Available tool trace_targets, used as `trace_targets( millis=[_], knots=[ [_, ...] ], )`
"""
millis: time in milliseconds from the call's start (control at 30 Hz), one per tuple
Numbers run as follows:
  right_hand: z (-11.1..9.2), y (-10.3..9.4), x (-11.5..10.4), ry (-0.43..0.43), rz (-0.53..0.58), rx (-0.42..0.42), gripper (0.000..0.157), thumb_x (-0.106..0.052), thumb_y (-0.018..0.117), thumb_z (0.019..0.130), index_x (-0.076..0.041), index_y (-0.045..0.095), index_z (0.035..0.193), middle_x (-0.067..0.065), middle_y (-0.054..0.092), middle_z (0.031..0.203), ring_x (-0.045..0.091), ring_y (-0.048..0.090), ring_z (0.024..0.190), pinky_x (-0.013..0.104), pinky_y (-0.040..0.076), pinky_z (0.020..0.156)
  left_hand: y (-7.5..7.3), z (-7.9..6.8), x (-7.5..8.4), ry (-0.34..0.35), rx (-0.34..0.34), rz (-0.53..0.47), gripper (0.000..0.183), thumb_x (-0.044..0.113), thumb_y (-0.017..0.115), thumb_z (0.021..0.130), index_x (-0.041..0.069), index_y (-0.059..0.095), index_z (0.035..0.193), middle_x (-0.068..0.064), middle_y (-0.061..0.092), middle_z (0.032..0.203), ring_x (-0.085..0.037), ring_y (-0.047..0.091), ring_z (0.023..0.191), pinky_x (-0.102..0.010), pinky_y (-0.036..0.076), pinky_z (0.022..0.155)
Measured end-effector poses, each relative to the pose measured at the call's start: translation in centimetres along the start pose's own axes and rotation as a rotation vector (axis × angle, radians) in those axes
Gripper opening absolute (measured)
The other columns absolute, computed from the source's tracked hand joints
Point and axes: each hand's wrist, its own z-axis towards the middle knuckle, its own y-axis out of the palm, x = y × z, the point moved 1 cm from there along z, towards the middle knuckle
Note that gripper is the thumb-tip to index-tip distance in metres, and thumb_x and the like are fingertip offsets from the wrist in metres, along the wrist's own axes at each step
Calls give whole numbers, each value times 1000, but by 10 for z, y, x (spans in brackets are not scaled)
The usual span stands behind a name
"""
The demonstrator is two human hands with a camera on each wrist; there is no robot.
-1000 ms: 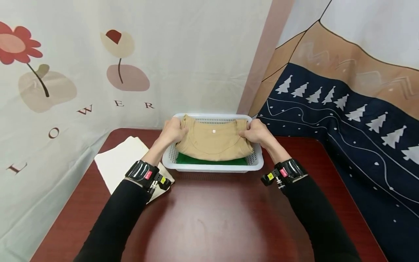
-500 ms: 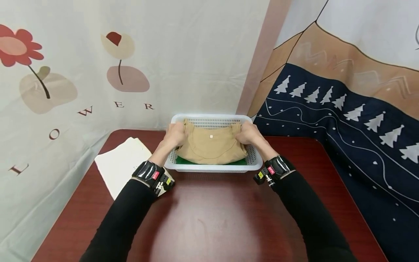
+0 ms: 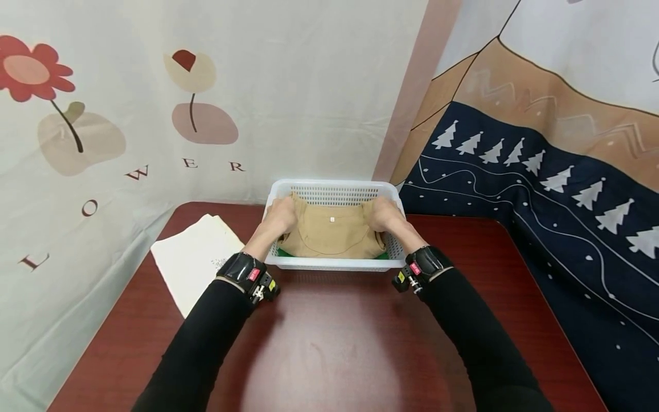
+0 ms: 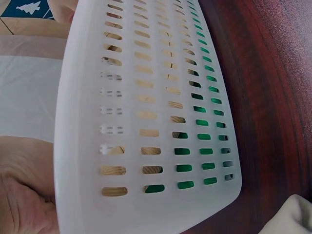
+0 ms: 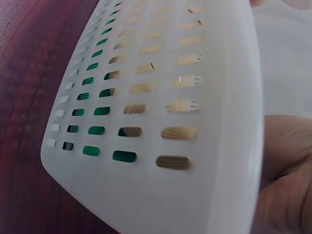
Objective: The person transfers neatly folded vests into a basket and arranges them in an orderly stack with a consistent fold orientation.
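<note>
In the head view, a white slotted basket (image 3: 334,265) stands on the dark red table (image 3: 329,337), and the beige garment (image 3: 332,239) lies folded inside it, a small white tag (image 3: 332,220) near its twelve o'clock edge. Green cloth (image 3: 383,256) peeks out beneath, at five and seven o'clock. The left hand (image 3: 281,215) grips the garment's nine o'clock side; the right hand (image 3: 385,214) grips its three o'clock side, both within the rim, their fingertips hidden. A flat white piece (image 3: 193,257), paper or cloth I cannot tell, lies towards half past eight from the basket. A flower-printed curtain (image 3: 288,103) hangs from ten to twelve o'clock.

In the left wrist view, the basket's slots show beige nearer the rim and green nearer the table; part of the left hand sits at eight o'clock, its fingers out of sight.

In the right wrist view, the slots show the same two colours, with part of the right hand at four o'clock, behind the rim.
</note>
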Motion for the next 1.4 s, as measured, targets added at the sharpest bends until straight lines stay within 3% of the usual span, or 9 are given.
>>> trace_targets(
  millis=[167,333,467,600,767,867,1000,1200,1400],
  knots=[
    [-6,1,-4,64,41,-5,9,-8,62,98,0,65,94,18,62,97,33,67,83,34,58,58,0,-10,9,-14,-20,-27,19,-8,52,104,1,68,100,-19,64,105,-28,63,74,-34,54,56],
    [-39,-12,-23,60,25,-1,13,-3,60,98,5,67,106,21,64,102,34,68,89,35,60,65,-12,-46,28,-1,2,-4,20,-11,51,105,-3,69,104,-21,67,109,-25,62,75,-29,53,57],
    [-44,-10,-26,66,4,11,13,-1,58,98,5,67,105,22,65,105,35,68,92,36,62,71,-15,-63,37,15,31,30,21,-14,52,102,-6,70,110,-27,71,121,-33,70,90,-36,62,69],
    [-35,-5,-23,74,-10,-3,10,1,58,97,2,68,96,21,67,104,35,67,94,40,62,78,-14,-66,37,25,49,35,32,-12,52,102,-11,66,130,-32,70,132,-43,74,109,-48,68,89],
    [-25,1,-20,71,-28,-27,7,2,61,96,1,68,94,21,69,106,36,65,96,43,63,83,-14,-68,37,30,45,31,49,-11,52,104,-15,54,153,-36,67,139,-45,73,112,-48,67,90],
    [-25,1,-20,64,-31,-29,6,2,63,94,1,68,93,22,70,110,37,64,102,46,63,94,-14,-67,37,28,37,26,50,-8,53,104,-15,55,153,-35,64,148,-46,72,117,-49,67,94],
    [-31,-2,-23,48,-19,-20,5,2,64,94,-2,65,91,21,70,109,38,63,105,46,60,100,-13,-64,37,33,28,5,42,10,49,115,-13,60,149,-32,54,166,-47,68,127,-53,63,107],
    [-45,-8,-29,2,-45,-2,8,-4,62,98,-4,65,90,19,69,103,32,65,95,44,62,94,-13,-63,35,33,18,-23,40,25,54,116,-10,70,128,-31,64,151,-41,68,111,-50,63,96],
    [-44,-9,-28,-71,-69,27,7,-7,59,98,-7,65,94,16,71,104,28,65,94,47,62,101,-16,-62,33,29,-20,-28,52,32,65,109,-5,68,145,-29,52,169,-50,64,137,-58,59,116]
  ],
)
